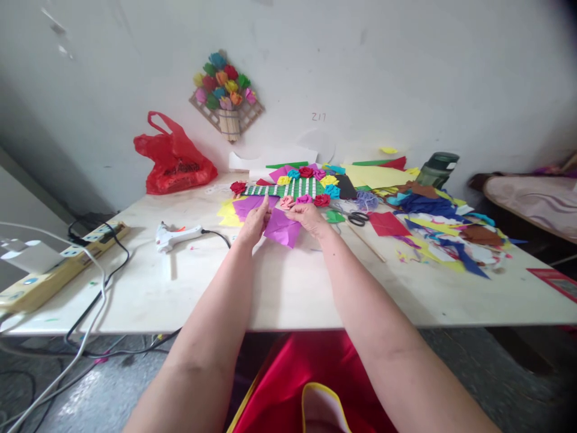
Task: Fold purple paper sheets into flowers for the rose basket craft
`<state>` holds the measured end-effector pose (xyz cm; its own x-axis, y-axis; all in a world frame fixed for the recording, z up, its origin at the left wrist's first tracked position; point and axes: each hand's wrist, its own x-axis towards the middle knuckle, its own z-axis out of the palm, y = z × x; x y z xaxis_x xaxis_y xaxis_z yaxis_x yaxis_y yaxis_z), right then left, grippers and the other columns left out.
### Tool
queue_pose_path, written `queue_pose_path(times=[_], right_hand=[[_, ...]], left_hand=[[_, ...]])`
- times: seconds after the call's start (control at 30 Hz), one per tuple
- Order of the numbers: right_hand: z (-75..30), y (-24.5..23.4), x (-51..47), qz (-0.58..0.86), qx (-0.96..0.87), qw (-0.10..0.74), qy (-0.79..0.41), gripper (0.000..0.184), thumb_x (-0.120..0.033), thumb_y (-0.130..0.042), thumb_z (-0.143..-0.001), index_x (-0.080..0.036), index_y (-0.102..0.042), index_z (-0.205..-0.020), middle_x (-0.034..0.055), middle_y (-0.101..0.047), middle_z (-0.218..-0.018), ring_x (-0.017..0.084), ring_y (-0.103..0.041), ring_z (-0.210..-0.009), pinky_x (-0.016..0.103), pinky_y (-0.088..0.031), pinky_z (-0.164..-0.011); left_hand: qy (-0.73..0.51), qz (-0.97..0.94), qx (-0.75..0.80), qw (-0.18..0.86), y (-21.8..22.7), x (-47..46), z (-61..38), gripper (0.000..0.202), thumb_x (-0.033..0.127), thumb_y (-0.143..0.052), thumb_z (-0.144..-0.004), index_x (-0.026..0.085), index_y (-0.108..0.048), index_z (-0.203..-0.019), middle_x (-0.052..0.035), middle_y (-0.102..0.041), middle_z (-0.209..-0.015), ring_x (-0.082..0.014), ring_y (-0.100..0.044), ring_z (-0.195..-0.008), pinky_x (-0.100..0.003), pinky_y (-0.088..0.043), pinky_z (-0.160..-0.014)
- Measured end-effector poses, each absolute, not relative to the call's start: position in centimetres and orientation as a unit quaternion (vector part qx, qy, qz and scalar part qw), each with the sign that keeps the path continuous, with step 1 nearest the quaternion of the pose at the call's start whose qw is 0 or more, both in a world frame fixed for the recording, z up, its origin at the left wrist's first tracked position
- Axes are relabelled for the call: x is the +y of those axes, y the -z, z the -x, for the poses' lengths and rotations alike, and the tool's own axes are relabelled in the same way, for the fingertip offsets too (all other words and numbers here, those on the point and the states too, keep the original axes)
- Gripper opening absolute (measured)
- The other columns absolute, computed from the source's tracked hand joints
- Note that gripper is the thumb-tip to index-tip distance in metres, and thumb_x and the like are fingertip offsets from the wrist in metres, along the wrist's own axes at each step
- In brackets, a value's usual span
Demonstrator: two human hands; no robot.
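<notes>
Both my arms reach out over a pale table (pixel 288 282). My left hand (pixel 256 221) and my right hand (pixel 308 216) pinch a purple sheet of paper (pixel 282 228) between them, fingers closed on its top edge. Just beyond lies a green and white striped mat (pixel 288 189) ringed with small paper roses in red, yellow, blue and pink. More purple and yellow sheets (pixel 237 207) lie under my left hand's far side.
A white glue gun (pixel 174 236) lies to the left, its cord running right. A power strip (pixel 63 261) sits at the left edge. Black scissors (pixel 358 218), a wooden stick (pixel 366 243) and paper scraps (pixel 442 231) fill the right. A red bag (pixel 174 157) and a green bottle (pixel 437 169) stand at the back.
</notes>
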<state>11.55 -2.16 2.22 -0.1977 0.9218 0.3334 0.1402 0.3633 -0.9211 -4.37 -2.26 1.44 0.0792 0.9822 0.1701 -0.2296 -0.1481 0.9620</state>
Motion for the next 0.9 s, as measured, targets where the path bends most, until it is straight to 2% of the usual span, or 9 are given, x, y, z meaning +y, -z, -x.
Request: queue_pose_path(times=[0.13,0.27,0.53,0.77,0.9], right_hand=[[-11.49,-2.36,-2.40,0.389,-0.675,0.476,-0.408,0.021,-0.031,-0.060,-0.059,-0.015,-0.052,-0.049,-0.0049,-0.040,-0.049,0.008,-0.034,-0.053,0.024,-0.026,-0.054],[-11.46,-2.68,-2.71,0.384,-0.680,0.468,-0.414,0.021,-0.032,-0.059,-0.059,-0.014,-0.052,-0.049,-0.0050,-0.040,-0.049,0.008,-0.033,-0.052,0.025,-0.025,-0.054],[-11.58,-2.62,-2.58,0.383,-0.693,0.460,-0.403,0.021,-0.030,-0.058,-0.060,-0.015,-0.050,-0.048,-0.0056,-0.035,-0.048,0.007,-0.030,-0.051,0.024,-0.022,-0.052],[-11.42,-3.03,-2.95,0.386,-0.680,0.450,-0.431,0.018,-0.028,-0.061,-0.057,-0.014,-0.054,-0.049,-0.0052,-0.041,-0.048,0.008,-0.035,-0.053,0.023,-0.026,-0.053],[-11.44,-2.77,-2.78,0.377,-0.693,0.443,-0.426,0.021,-0.030,-0.063,-0.057,-0.014,-0.053,-0.049,-0.0054,-0.041,-0.049,0.007,-0.035,-0.053,0.023,-0.027,-0.054]], left_hand=[[-0.544,-0.539,0.353,0.538,-1.41,-2.44,4.57,0.044,0.050,-0.065,-0.065,0.017,-0.039,-0.052,0.0063,-0.031,-0.042,-0.0032,-0.026,-0.034,-0.022,-0.013,-0.036],[-0.527,-0.554,0.341,0.546,-1.23,-2.51,4.82,0.039,0.043,-0.068,-0.064,0.017,-0.041,-0.054,0.0061,-0.034,-0.043,-0.0037,-0.028,-0.036,-0.021,-0.015,-0.037],[-0.515,-0.582,0.364,0.514,-1.15,-2.48,4.81,0.041,0.046,-0.066,-0.065,0.016,-0.041,-0.052,0.0060,-0.034,-0.043,-0.0035,-0.028,-0.037,-0.020,-0.017,-0.038],[-0.497,-0.604,0.363,0.507,-1.18,-2.87,4.80,0.035,0.043,-0.071,-0.060,0.014,-0.050,-0.057,0.0048,-0.040,-0.045,-0.0040,-0.031,-0.039,-0.021,-0.018,-0.039],[-0.502,-0.622,0.360,0.482,-0.76,-2.44,4.88,0.035,0.043,-0.070,-0.061,0.014,-0.050,-0.057,0.0046,-0.040,-0.046,-0.0045,-0.033,-0.040,-0.020,-0.020,-0.040]])
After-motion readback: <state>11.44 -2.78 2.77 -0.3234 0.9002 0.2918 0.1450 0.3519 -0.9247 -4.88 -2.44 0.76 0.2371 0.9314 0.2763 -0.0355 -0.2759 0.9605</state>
